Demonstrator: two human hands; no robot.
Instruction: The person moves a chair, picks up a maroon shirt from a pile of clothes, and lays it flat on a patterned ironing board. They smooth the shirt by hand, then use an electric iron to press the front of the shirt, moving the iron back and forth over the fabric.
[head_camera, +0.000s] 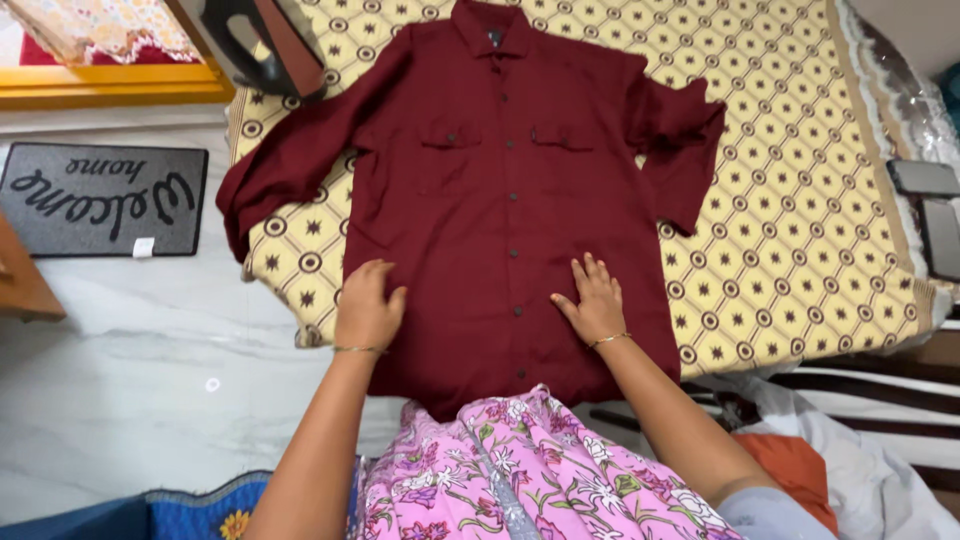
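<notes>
A dark red button-up shirt (500, 190) lies flat, front side up, on a yellow patterned cloth (790, 180) spread over the floor. Its collar points away from me and both sleeves are spread out, with the cuffs folded back. My left hand (367, 305) rests palm down on the shirt's lower left part, fingers slightly curled. On the lower right part my right hand (594, 298) lies flat with its fingers spread. Each wrist wears a thin bangle. Neither hand holds anything.
An iron (262, 45) stands at the cloth's far left corner. A grey doormat (100, 198) lies on the white marble floor at the left. Two dark phones (925, 180) sit at the right edge. Pink floral clothing (500, 470) covers my lap; bags and fabric lie at lower right.
</notes>
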